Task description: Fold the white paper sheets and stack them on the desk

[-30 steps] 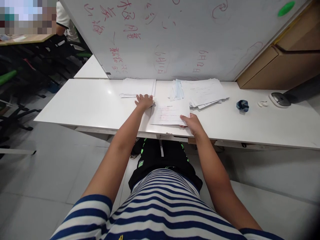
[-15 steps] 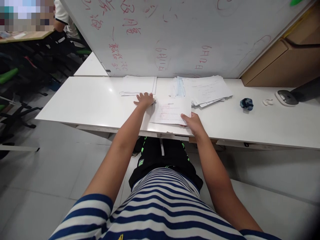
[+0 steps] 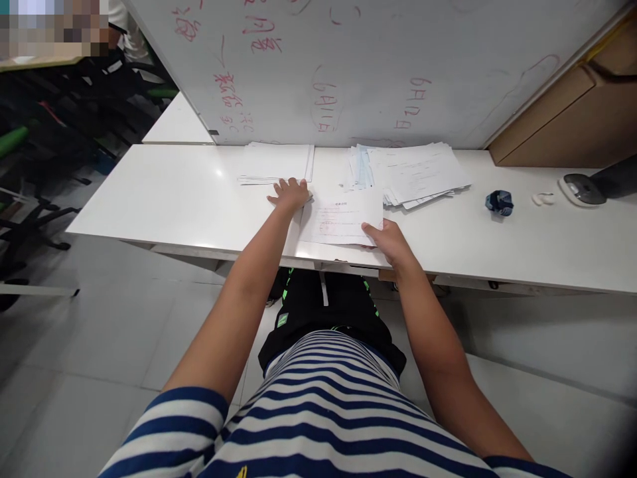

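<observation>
My right hand point(image 3: 391, 240) pinches a printed sheet of paper point(image 3: 343, 216) at its lower right edge, thumb on top. The sheet bears black text and red marks and lies near the desk's front edge. My left hand point(image 3: 291, 194) is palm down at the sheet's left edge, its fingers spread. A small greyish end of something point(image 3: 309, 196) peeks out from under that palm; the rest is covered and I cannot make out what it is. Beyond my left fingers lies a stack of white papers point(image 3: 276, 162). A fanned pile of printed papers point(image 3: 423, 171) rests behind my right hand.
On the white desk point(image 3: 164, 199), a dark blue object point(image 3: 499, 203), a small white item point(image 3: 542, 198) and a grey-black mouse-like device point(image 3: 582, 190) sit to the right. A whiteboard point(image 3: 368, 73) stands at the back, with a cardboard box point(image 3: 552, 126) at its right.
The camera view has shifted slightly. Both hands stay in nearly the same places, the right one still gripping the sheet, the left one still spread at its left edge.
</observation>
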A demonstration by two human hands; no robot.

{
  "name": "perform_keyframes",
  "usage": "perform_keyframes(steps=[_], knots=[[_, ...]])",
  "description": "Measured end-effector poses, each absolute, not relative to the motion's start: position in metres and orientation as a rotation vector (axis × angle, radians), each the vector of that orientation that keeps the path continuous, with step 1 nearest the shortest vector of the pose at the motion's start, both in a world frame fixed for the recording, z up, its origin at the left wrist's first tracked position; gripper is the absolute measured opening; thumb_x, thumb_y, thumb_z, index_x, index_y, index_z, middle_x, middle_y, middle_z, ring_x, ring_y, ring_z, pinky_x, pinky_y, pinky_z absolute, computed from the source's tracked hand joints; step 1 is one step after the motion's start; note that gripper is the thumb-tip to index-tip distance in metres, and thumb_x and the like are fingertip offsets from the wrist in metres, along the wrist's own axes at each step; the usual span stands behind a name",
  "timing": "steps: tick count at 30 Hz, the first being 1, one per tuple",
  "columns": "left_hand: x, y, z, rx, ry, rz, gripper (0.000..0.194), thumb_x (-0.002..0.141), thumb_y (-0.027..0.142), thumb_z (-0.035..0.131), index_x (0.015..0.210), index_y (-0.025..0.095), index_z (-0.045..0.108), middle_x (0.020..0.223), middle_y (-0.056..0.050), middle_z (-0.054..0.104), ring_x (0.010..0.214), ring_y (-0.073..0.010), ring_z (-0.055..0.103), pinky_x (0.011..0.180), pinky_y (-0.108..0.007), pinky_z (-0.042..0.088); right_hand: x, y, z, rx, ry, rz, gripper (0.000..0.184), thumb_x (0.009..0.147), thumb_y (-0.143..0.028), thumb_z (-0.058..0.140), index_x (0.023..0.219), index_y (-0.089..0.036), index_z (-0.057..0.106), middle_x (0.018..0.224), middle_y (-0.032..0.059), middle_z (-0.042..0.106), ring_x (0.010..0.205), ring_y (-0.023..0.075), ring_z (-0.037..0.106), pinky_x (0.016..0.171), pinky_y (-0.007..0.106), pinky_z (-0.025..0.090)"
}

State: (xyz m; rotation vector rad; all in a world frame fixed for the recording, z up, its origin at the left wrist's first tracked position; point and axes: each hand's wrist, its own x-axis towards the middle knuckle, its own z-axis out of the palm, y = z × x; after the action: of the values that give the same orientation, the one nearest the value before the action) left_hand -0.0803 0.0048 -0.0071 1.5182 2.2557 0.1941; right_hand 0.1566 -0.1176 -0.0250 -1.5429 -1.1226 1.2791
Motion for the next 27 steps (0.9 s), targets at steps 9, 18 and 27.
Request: perform_keyframes(steps=[9,18,27], knots=[[-0.08,0.006,-0.008,1.502,2.279,0.168,0.065,0.09,0.053,0.015,0.145,0.024,0.03,0.159,-0.009,0.012,0.145,-0.0325,0.004,0.11,-0.064,0.009,0.155,-0.118,-0.024,-1.557,-1.129,1.259,0.031,0.078,-0.032,0.067,0.102,-0.013,0.068,0.108,0.0121,0.07,0.098,0.0244,0.066,0.092,0.043,0.05],[-0.075,0.0,-0.012,1.631,2.314,0.213,0.061,0.092,0.049,0.014,0.142,0.021,0.035,0.157,-0.012,0.018,0.145,-0.0326,0.002,0.109,-0.065,0.003,0.157,-0.116,-0.032,-1.531,-1.113,1.303,0.032,0.078,-0.032,0.066,0.104,-0.014,0.067,0.106,0.0109,0.071,0.089,0.024,0.068,0.08,0.042,0.056],[-0.089,-0.005,-0.011,1.603,2.187,0.438,0.059,0.092,0.049,0.017,0.141,0.023,0.037,0.155,-0.011,0.025,0.145,-0.0312,0.008,0.111,-0.061,0.011,0.165,-0.14,-0.02,-1.545,-1.088,1.097,0.039,0.077,-0.039,0.065,0.106,-0.014,0.066,0.11,0.0115,0.07,0.1,0.0241,0.066,0.088,0.038,0.052]])
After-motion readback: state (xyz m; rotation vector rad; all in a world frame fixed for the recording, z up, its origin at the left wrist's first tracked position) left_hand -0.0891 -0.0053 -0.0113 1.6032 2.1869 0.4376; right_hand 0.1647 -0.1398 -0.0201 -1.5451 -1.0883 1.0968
